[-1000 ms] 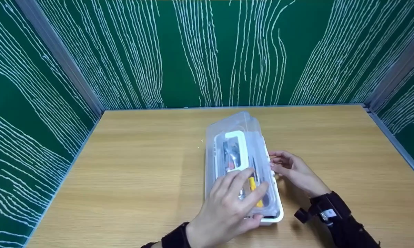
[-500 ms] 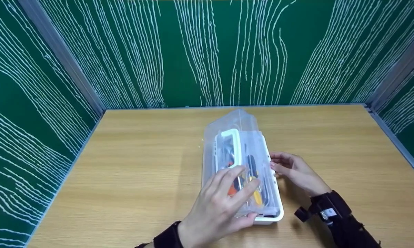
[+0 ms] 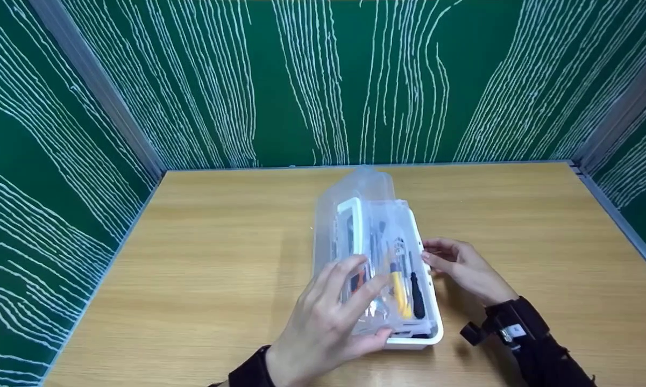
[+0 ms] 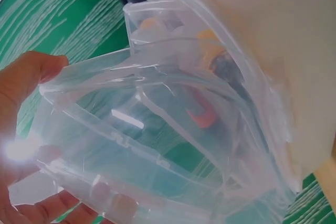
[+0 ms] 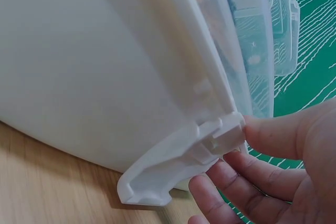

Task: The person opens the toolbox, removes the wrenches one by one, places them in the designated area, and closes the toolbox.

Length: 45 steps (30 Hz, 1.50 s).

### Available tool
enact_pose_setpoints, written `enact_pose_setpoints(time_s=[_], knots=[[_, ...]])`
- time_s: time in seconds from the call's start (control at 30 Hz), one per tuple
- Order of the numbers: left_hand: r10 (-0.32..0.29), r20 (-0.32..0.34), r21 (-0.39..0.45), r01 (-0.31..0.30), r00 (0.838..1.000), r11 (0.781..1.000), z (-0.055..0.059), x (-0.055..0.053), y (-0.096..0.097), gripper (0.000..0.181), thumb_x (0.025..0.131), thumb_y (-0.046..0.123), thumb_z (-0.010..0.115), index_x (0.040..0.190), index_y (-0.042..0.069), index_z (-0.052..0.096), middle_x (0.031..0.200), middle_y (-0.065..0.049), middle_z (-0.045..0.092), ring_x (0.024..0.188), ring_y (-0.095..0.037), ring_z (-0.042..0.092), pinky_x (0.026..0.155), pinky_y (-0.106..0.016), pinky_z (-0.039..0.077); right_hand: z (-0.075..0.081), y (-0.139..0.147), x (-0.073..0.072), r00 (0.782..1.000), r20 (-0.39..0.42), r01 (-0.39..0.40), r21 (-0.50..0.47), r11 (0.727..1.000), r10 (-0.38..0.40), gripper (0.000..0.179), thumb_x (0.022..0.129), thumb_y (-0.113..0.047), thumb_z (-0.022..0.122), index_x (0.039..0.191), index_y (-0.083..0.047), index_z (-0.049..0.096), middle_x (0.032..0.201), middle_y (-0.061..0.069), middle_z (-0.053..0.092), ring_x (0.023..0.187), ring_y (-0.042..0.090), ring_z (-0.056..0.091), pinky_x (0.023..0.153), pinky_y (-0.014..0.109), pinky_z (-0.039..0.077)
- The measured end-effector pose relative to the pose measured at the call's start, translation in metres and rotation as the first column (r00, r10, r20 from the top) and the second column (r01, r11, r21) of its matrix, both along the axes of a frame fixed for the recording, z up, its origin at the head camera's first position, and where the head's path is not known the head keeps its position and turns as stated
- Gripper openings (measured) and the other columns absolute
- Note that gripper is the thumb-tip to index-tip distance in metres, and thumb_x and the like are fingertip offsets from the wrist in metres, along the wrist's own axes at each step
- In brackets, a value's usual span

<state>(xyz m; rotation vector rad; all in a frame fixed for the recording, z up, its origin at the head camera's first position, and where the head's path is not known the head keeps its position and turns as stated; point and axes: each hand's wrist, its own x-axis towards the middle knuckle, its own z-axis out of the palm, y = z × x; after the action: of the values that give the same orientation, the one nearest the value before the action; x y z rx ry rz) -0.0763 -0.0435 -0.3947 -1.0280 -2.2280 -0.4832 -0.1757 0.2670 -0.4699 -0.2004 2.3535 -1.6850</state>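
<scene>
A long white toolbox (image 3: 437, 329) stands on the table, its clear lid (image 3: 355, 185) with a white handle (image 3: 357, 228) tilted up toward the left. My left hand (image 3: 323, 317) grips the lid near its front end; the left wrist view shows the thumb (image 4: 50, 66) on one edge and fingers on the opposite one. On the box's right side my right hand (image 3: 465, 269) pinches a white latch (image 5: 173, 166), which hangs outward. Inside lie a yellow-handled tool (image 3: 400, 293) and a black-handled screwdriver (image 3: 418, 301). The lid and left hand partly cover other contents.
The wooden table (image 3: 210, 258) extends on both sides of the box. Green walls with white wavy lines (image 3: 296, 80) close off the back and sides. A black wrist strap with a small camera (image 3: 470, 333) sits beside the box's right front corner.
My left hand has moved left, swinging the lid further up and over to the left. More of the tools at the right has come into plain sight. The right hand has stayed put.
</scene>
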Motion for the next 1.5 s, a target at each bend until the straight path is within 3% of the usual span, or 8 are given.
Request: enact_pose_setpoints(time_s=[0.27,0.73,1.33,1.5], knots=[[0.009,0.072,0.016,-0.010,0.997,1.000,0.001,0.002,-0.007,0.082,0.080,0.053,0.092,0.149,0.022,0.060,0.144,-0.010,0.056,0.122,-0.021,0.059,0.102,-0.035,0.060,0.000,-0.001,-0.001,1.000,0.022,0.006,0.013,1.000,-0.007,0.059,0.108,-0.027,0.066,0.152,0.008,0.050,0.140,0.024,0.065,0.107,0.013,0.066,0.089,0.030,0.062],[0.071,0.066,0.058,-0.075,0.995,0.996,0.001,0.005,-0.024,0.081,0.075,0.053,0.095,0.140,0.017,0.062,0.142,-0.014,0.055,0.119,-0.024,0.061,0.089,-0.029,0.063,0.001,-0.002,-0.002,1.000,0.023,0.002,0.023,1.000,-0.003,0.057,0.108,-0.027,0.065,0.152,0.007,0.051,0.139,0.023,0.065,0.106,0.018,0.065,0.089,0.029,0.062],[0.089,0.117,0.183,-0.110,0.989,0.977,-0.003,0.009,-0.049,0.080,0.071,0.040,0.099,0.131,0.008,0.057,0.140,-0.018,0.053,0.116,-0.024,0.066,0.087,-0.027,0.066,-0.001,-0.001,-0.003,0.999,0.045,0.020,0.011,1.000,-0.021,0.059,0.108,-0.027,0.066,0.153,0.007,0.049,0.142,0.024,0.063,0.104,0.013,0.066,0.087,0.029,0.062],[0.114,0.169,0.185,-0.145,0.979,0.972,-0.001,0.011,-0.056,0.078,0.073,0.041,0.097,0.131,0.008,0.056,0.148,-0.017,0.051,0.121,-0.025,0.066,0.091,-0.030,0.065,-0.002,-0.002,-0.004,0.999,0.046,0.022,0.021,1.000,-0.023,0.059,0.108,-0.028,0.066,0.154,0.007,0.049,0.143,0.024,0.063,0.105,0.013,0.066,0.087,0.028,0.062]])
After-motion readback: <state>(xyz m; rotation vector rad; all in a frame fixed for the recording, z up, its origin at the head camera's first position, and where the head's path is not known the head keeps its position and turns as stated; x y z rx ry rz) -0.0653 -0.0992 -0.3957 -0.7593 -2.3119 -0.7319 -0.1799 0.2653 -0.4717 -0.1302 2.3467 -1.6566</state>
